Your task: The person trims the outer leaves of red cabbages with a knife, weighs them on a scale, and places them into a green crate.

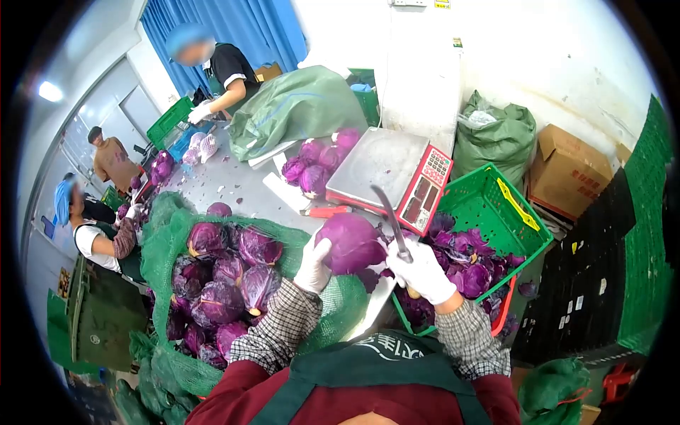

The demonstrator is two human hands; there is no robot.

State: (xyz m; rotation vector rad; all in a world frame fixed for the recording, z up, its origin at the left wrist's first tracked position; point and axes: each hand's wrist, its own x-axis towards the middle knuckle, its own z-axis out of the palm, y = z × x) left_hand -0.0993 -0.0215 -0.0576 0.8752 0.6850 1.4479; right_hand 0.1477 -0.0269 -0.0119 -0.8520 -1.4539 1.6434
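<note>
My left hand (312,265), in a white glove, is closed against the side of a purple cabbage (350,243) and holds it up over the table edge. In my right hand (423,272), gloved as well, is a knife (389,214) with a dark, slightly curved blade pointing up and away. The knife hand is just right of the cabbage, near its side. Left of my hands, a green mesh sack (164,244) lies opened around several whole purple cabbages (218,302). Below my right hand, a green crate (489,191) contains loose purple leaves (473,280).
A red scale (382,166) stands ahead, with several cabbages (312,181) beside it. Red-handled tool (326,211) lies before it. A green sack (301,106) is farther back. Co-workers (237,78) stand at the far and left sides. Stacked black crates (581,269) rise at right.
</note>
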